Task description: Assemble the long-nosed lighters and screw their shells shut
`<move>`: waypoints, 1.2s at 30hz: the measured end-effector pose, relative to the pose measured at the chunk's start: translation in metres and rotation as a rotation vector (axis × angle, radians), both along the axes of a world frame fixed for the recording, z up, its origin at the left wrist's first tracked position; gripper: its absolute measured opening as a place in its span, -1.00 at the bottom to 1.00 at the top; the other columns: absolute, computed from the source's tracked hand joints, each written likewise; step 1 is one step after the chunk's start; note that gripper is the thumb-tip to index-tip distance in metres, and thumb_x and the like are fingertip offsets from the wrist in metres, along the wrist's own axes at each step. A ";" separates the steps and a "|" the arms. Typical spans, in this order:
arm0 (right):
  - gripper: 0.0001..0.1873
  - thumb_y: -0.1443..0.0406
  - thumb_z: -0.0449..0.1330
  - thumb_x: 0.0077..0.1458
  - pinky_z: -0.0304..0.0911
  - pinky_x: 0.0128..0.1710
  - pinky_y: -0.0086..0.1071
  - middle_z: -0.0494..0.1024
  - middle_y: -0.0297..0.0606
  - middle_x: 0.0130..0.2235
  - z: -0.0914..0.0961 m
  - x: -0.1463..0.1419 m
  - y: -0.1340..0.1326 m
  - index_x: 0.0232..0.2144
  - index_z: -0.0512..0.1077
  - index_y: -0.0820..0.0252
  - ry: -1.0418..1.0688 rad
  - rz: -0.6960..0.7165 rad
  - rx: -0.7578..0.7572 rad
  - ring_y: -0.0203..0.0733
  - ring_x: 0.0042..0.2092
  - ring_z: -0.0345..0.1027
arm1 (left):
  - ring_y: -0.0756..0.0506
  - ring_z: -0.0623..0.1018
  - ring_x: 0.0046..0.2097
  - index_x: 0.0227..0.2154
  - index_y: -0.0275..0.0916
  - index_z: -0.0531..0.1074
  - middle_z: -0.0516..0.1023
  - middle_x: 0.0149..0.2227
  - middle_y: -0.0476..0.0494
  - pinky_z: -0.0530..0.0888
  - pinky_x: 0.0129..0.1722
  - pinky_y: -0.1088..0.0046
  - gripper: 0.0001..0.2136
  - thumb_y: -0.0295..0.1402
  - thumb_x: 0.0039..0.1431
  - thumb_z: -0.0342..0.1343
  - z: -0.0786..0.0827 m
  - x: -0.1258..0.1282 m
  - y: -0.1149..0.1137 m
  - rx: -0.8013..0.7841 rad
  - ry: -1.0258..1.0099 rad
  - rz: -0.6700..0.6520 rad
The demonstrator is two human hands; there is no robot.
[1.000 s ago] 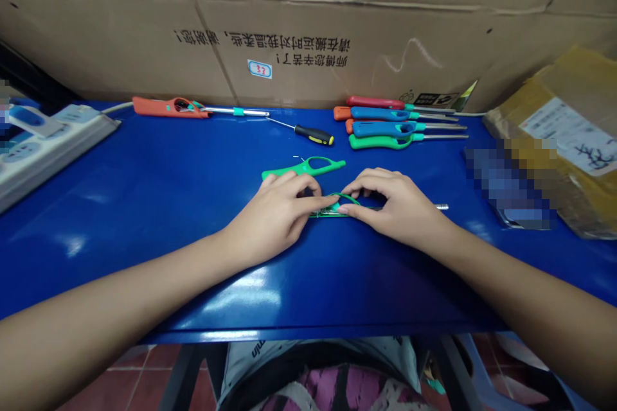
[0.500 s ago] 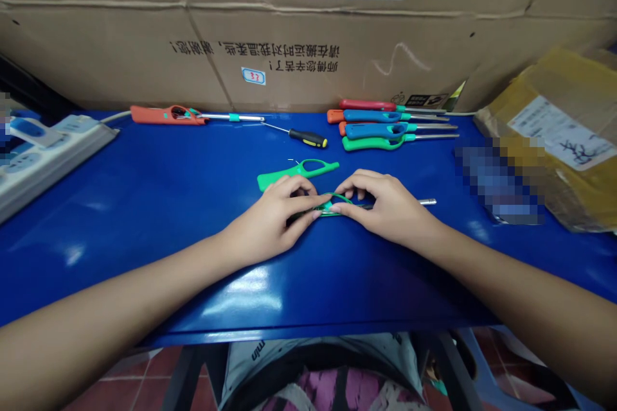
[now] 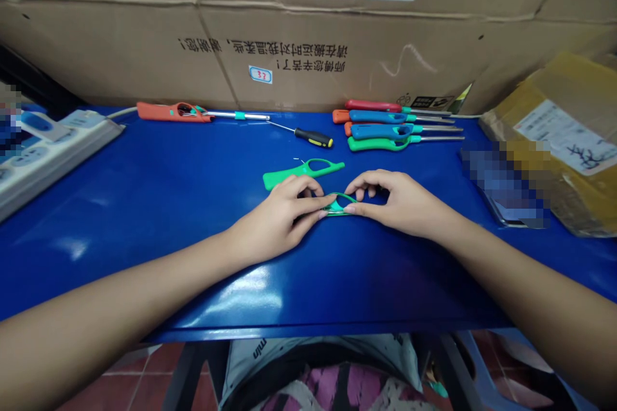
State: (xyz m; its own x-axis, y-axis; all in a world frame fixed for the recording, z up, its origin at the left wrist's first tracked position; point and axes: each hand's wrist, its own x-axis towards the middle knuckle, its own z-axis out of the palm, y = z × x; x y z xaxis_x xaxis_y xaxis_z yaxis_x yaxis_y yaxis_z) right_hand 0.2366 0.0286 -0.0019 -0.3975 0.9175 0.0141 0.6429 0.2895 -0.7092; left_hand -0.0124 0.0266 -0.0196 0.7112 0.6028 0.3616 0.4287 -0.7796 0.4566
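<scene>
Low over the blue table, both hands meet at a green lighter body (image 3: 343, 212) with a trigger loop. My left hand (image 3: 288, 210) is closed on its left part, thumb and index finger pinching along the edge. At the loop's right end, my right hand (image 3: 398, 200) grips with thumb and fingertips. Fingers cover much of this piece, and thin metal shows along its lower edge. Just behind my left hand lies a separate green handle shell (image 3: 284, 176) with an open loop, and a thin wire bit beside it.
A black and yellow screwdriver (image 3: 313, 138) lies behind the shell. An orange lighter (image 3: 164, 113) is at back left, several assembled lighters (image 3: 380, 131) at back right. A power strip (image 3: 58, 141) sits left; a phone (image 3: 511, 192) and taped parcel (image 3: 573, 141) are right. A large carton (image 3: 144, 64) stands behind.
The metal tube that stuck out right of my right hand no longer shows. My right hand has shifted slightly right, while my left hand keeps its pinch. The whole view has shifted a little.
</scene>
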 end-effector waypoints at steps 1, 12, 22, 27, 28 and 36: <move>-0.70 0.08 0.38 0.02 0.29 -0.19 -0.27 0.58 -0.30 -0.33 0.000 0.000 0.000 -0.25 0.58 0.12 0.002 -0.012 -0.008 -0.16 -0.25 0.43 | -0.16 0.47 -0.03 0.07 -0.30 0.53 0.47 -0.08 -0.28 0.46 0.04 0.20 -0.72 -0.40 0.40 0.03 0.000 0.000 0.000 -0.004 0.000 0.002; -0.71 0.06 0.31 0.10 0.31 -0.23 -0.28 0.61 -0.27 -0.33 0.007 0.004 0.000 -0.31 0.59 0.16 0.051 -0.055 0.086 -0.18 -0.30 0.42 | -0.21 0.46 0.09 0.15 -0.24 0.46 0.49 0.07 -0.27 0.42 0.13 0.13 -0.65 -0.29 0.40 0.02 0.021 -0.012 0.007 0.028 0.024 0.135; -0.89 0.28 0.22 0.19 0.32 -0.18 -0.28 0.61 -0.28 -0.31 0.012 0.015 0.000 -0.34 0.55 0.13 -0.071 -0.058 0.371 -0.18 -0.26 0.45 | -0.24 0.52 -0.01 0.06 -0.31 0.48 0.48 -0.04 -0.28 0.48 0.07 0.13 -0.60 -0.16 0.28 0.11 0.023 -0.047 0.046 -0.112 0.277 0.264; -0.85 0.26 0.23 0.19 0.36 -0.17 -0.23 0.60 -0.21 -0.21 0.010 0.013 0.002 -0.20 0.54 0.14 -0.076 -0.085 0.445 -0.13 -0.23 0.45 | -0.22 0.51 -0.03 0.06 -0.36 0.44 0.43 -0.04 -0.30 0.47 0.10 0.12 -0.58 -0.13 0.38 -0.05 0.024 -0.042 0.039 -0.080 0.265 0.288; -0.76 0.23 0.24 0.19 0.38 -0.13 -0.19 0.58 -0.16 -0.13 0.011 0.013 0.002 -0.09 0.51 0.15 -0.072 -0.101 0.477 -0.08 -0.17 0.46 | -0.21 0.51 -0.03 0.07 -0.35 0.44 0.42 -0.04 -0.29 0.47 0.11 0.13 -0.58 -0.13 0.39 -0.06 0.027 -0.040 0.037 -0.070 0.250 0.272; -0.41 0.10 0.29 0.20 0.22 0.19 0.03 0.48 -0.09 0.15 0.017 0.016 -0.004 0.23 0.32 0.02 -0.172 0.240 0.381 0.08 0.20 0.33 | -0.12 0.54 -0.06 0.03 -0.23 0.51 0.48 -0.05 -0.19 0.50 0.01 0.35 -0.72 -0.24 0.37 0.08 0.046 -0.033 0.015 -0.073 0.240 -0.065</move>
